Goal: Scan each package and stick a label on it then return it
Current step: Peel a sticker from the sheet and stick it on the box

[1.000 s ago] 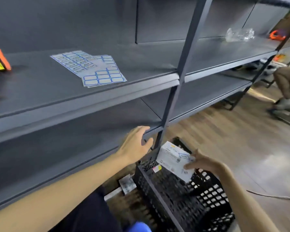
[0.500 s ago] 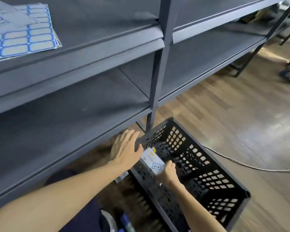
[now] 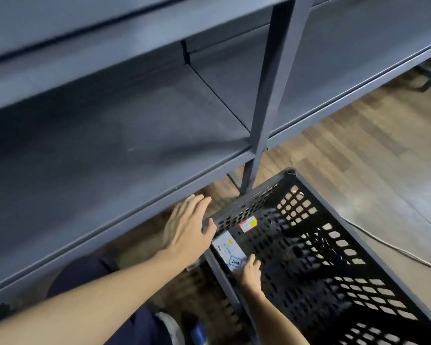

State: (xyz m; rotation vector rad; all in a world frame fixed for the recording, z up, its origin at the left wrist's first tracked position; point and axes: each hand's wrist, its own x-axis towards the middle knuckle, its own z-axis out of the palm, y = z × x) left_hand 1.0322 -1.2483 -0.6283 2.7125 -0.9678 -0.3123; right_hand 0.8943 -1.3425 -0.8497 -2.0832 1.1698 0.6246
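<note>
A small white package (image 3: 228,250) with a blue-framed label on it lies low inside the black perforated crate (image 3: 373,247), against the near-left wall. My right hand (image 3: 249,272) reaches down into the crate and has its fingers on the package's near end. My left hand (image 3: 188,227) lies flat on the crate's left rim corner, fingers spread, holding nothing. A red and yellow sticker (image 3: 248,224) sits on the crate's inner wall.
The dark grey metal shelving (image 3: 115,125) runs across the upper left, with an upright post (image 3: 271,95) just behind the crate. The wooden floor (image 3: 358,150) lies to the right, with a grey cable (image 3: 393,247) running across it. My knee and shoe (image 3: 169,327) are at the bottom.
My right hand has lowered the package from above the crate rim down inside the crate. My left hand dropped from the shelf edge to the crate's rim. The view tilted downward.
</note>
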